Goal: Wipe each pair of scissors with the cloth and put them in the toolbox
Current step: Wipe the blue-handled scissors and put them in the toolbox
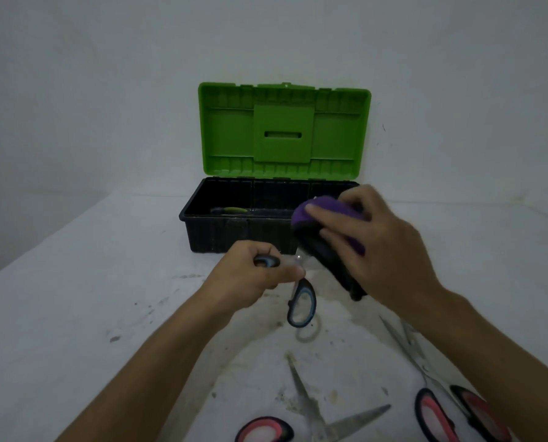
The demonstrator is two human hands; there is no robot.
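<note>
My left hand [256, 275] grips the blue-handled scissors [301, 303] by the handles, one loop hanging below my fingers. Their blades point up to the right and are hidden inside the purple and black cloth [327, 231], which my right hand [371, 247] holds wrapped around them. Both hands hover just in front of the toolbox [221, 231], a black tub with its green lid [282, 129] standing open. Two pairs of pink-handled scissors lie open on the table near me: one pair [311, 409] at bottom centre, the other pair [426, 371] at bottom right under my right forearm.
A green-handled tool [231, 210] lies inside the toolbox at the left. The white table [90, 298] is stained with dark marks in front of the box. A plain wall stands behind the toolbox.
</note>
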